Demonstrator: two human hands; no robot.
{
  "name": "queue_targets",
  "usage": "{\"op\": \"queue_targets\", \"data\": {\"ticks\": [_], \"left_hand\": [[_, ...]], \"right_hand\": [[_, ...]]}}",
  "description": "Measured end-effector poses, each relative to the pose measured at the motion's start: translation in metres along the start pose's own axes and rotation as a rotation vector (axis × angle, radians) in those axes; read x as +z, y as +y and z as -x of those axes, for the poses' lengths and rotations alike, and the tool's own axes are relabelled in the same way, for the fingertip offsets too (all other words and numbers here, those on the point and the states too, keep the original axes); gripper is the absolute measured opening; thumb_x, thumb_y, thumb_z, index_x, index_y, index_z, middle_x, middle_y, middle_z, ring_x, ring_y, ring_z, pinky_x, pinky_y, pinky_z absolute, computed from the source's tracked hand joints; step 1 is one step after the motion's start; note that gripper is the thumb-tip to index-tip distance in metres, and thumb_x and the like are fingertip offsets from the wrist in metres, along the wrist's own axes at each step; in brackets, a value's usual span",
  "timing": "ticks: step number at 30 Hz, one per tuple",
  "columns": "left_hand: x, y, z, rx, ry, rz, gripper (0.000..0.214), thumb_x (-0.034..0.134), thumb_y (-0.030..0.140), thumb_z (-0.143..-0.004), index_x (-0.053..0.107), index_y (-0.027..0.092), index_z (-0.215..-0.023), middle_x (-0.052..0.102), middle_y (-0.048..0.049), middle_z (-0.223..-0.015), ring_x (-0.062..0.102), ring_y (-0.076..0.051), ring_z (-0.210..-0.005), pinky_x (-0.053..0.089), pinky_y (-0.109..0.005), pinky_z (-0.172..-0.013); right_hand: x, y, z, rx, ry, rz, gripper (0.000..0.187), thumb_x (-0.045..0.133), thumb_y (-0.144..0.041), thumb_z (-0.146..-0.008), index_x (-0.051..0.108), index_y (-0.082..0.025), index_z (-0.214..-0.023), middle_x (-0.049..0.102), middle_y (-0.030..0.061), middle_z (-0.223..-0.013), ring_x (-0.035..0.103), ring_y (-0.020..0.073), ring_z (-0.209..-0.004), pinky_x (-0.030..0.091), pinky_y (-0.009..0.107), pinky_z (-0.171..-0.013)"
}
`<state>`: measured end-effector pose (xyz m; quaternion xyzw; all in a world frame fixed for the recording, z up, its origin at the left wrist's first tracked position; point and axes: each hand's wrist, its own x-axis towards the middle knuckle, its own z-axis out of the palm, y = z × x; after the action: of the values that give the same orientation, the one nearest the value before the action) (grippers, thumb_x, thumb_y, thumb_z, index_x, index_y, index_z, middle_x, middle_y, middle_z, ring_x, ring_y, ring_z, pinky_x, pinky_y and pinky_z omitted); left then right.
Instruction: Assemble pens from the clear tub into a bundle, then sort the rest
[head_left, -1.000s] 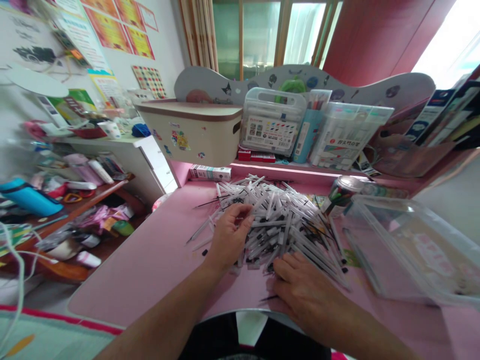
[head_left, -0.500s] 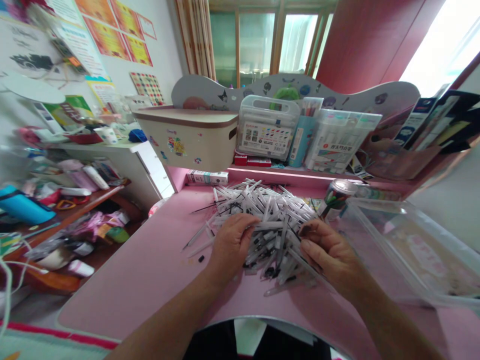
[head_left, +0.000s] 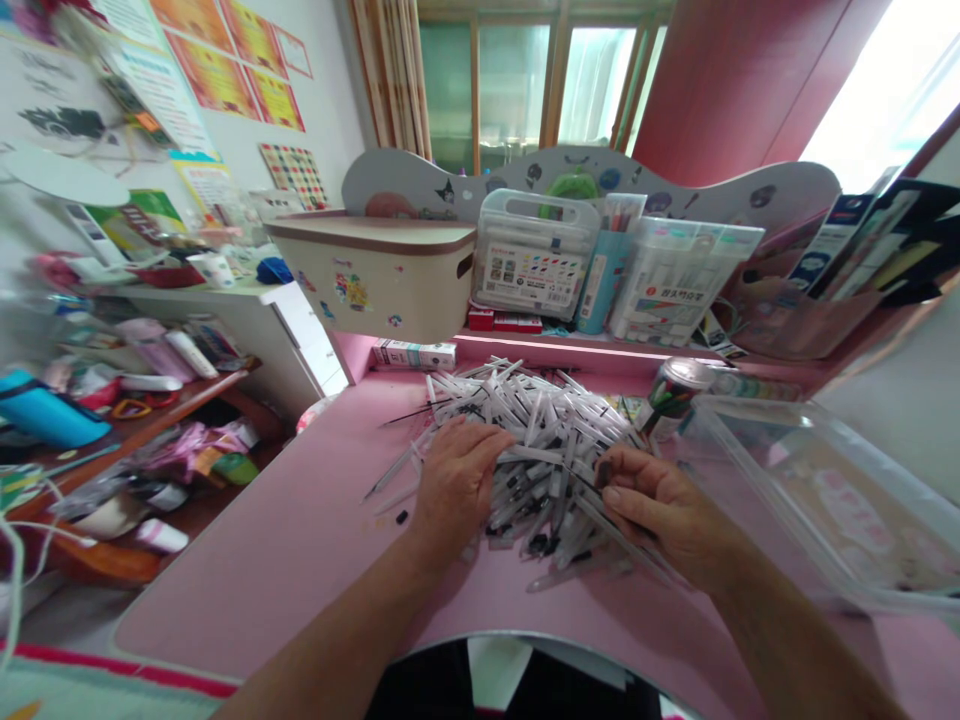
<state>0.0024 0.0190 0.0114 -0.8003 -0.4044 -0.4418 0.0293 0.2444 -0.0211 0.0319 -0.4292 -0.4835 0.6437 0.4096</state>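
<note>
A big heap of clear pen parts with black bits (head_left: 525, 405) lies on the pink desk. My left hand (head_left: 459, 482) rests at the heap's left side, fingers bent together. From its fingertips a clear pen barrel (head_left: 534, 455) points right; the grip itself is partly hidden. On the right, my right hand (head_left: 664, 505) is closed, thumb against fingers, around a slim clear pen (head_left: 626, 535). Its dark, thin end points up and left toward the barrel, and the other end slopes down under the palm. A small black cap piece (head_left: 402, 517) lies left of my left hand.
A clear plastic bin (head_left: 757, 500) stands at the right, with a drink can (head_left: 679, 385) behind it. The shelf at the back holds a lidded beige box (head_left: 382, 280), marker cases (head_left: 532, 265) and a blue pencil holder (head_left: 602, 280).
My left hand has shifted slightly left and turned flatter over the heap, and the barrel at its fingertips has moved left too. My right hand keeps its grip, almost in place.
</note>
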Motion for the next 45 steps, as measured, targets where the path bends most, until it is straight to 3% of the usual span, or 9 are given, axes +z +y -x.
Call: {"op": "queue_targets", "data": {"ticks": [10, 15, 17, 20, 24, 27, 36, 41, 45], "left_hand": [[0.001, -0.003, 0.001, 0.105, -0.081, 0.078, 0.029, 0.049, 0.011, -0.092, 0.072, 0.025, -0.101, 0.075, -0.0049, -0.102, 0.063, -0.022, -0.113, 0.034, -0.046, -0.112], [0.005, 0.005, 0.003, 0.198, -0.182, 0.130, 0.027, 0.047, 0.013, -0.094, 0.070, 0.023, -0.102, 0.075, -0.0057, -0.100, 0.067, -0.020, -0.104, 0.038, -0.043, -0.108], [0.005, 0.008, 0.003, 0.174, -0.227, 0.150, 0.024, 0.047, 0.017, -0.095, 0.069, 0.022, -0.101, 0.075, -0.0065, -0.097, 0.068, -0.020, -0.095, 0.044, -0.039, -0.100], [0.004, 0.010, 0.003, -0.025, -0.223, 0.183, 0.021, 0.047, 0.023, -0.096, 0.067, 0.020, -0.101, 0.073, -0.0078, -0.094, 0.067, -0.021, -0.088, 0.050, -0.034, -0.085], [0.001, 0.010, 0.003, -0.398, -0.174, 0.436, 0.016, 0.047, 0.030, -0.097, 0.057, 0.020, -0.104, 0.071, -0.0050, -0.092, 0.068, -0.020, -0.087, 0.049, -0.032, -0.079], [0.000, 0.010, 0.003, -0.513, -0.129, 0.670, 0.013, 0.047, 0.031, -0.097, 0.052, 0.020, -0.103, 0.070, -0.0031, -0.090, 0.067, -0.018, -0.087, 0.049, -0.030, -0.081], [0.002, 0.011, 0.002, -0.556, -0.082, 0.754, 0.014, 0.047, 0.032, -0.097, 0.052, 0.020, -0.097, 0.065, -0.0014, -0.088, 0.064, -0.016, -0.085, 0.047, -0.030, -0.083], [-0.001, 0.009, 0.002, -0.526, -0.056, 0.598, 0.017, 0.048, 0.033, -0.096, 0.059, 0.019, -0.097, 0.060, -0.0006, -0.086, 0.057, -0.015, -0.077, 0.044, -0.027, -0.074], [-0.001, 0.005, 0.001, -0.451, -0.006, 0.434, 0.013, 0.053, 0.026, -0.093, 0.063, 0.019, -0.095, 0.060, -0.0019, -0.089, 0.056, -0.016, -0.082, 0.043, -0.027, -0.076]], "right_hand": [[-0.003, -0.004, -0.001, 0.084, -0.124, 0.026, 0.029, 0.074, -0.039, -0.077, 0.056, -0.018, -0.084, 0.047, -0.0085, -0.051, 0.031, 0.0026, -0.039, 0.016, 0.015, -0.036], [0.001, 0.006, -0.005, 0.120, -0.177, -0.096, 0.034, 0.075, -0.040, -0.077, 0.054, -0.019, -0.094, 0.055, -0.0077, -0.053, 0.036, 0.0026, -0.034, 0.020, 0.014, -0.035], [0.002, 0.006, -0.006, 0.110, -0.138, -0.162, 0.037, 0.074, -0.046, -0.077, 0.052, -0.020, -0.092, 0.059, -0.0055, -0.055, 0.042, 0.0052, -0.035, 0.023, 0.016, -0.035], [0.002, 0.003, -0.007, 0.005, -0.029, -0.194, 0.038, 0.062, -0.057, -0.083, 0.053, -0.020, -0.080, 0.062, -0.0011, -0.062, 0.046, 0.0078, -0.040, 0.028, 0.020, -0.039], [0.000, 0.000, -0.007, -0.120, 0.078, 0.139, 0.049, 0.054, -0.055, -0.089, 0.049, -0.019, -0.058, 0.048, -0.0023, -0.054, 0.037, 0.0088, -0.047, 0.028, 0.024, -0.046], [0.004, 0.000, -0.005, -0.126, 0.073, 0.447, 0.045, 0.052, -0.051, -0.092, 0.046, -0.020, -0.060, 0.040, -0.0042, -0.057, 0.036, 0.0104, -0.053, 0.030, 0.024, -0.049], [0.013, 0.000, -0.002, -0.399, 0.105, 0.937, 0.008, 0.050, -0.019, -0.088, 0.057, -0.019, -0.088, 0.056, 0.0016, -0.080, 0.052, 0.0174, -0.075, 0.044, 0.030, -0.068], [0.021, 0.012, -0.010, -0.505, 0.051, 1.072, 0.017, 0.052, -0.011, -0.087, 0.063, -0.018, -0.097, 0.059, 0.0070, -0.096, 0.055, 0.0209, -0.091, 0.046, 0.036, -0.082], [0.029, 0.020, -0.019, -0.516, 0.040, 1.142, 0.020, 0.054, -0.008, -0.088, 0.068, -0.018, -0.098, 0.060, 0.0071, -0.093, 0.054, 0.0205, -0.090, 0.047, 0.035, -0.082]]}}
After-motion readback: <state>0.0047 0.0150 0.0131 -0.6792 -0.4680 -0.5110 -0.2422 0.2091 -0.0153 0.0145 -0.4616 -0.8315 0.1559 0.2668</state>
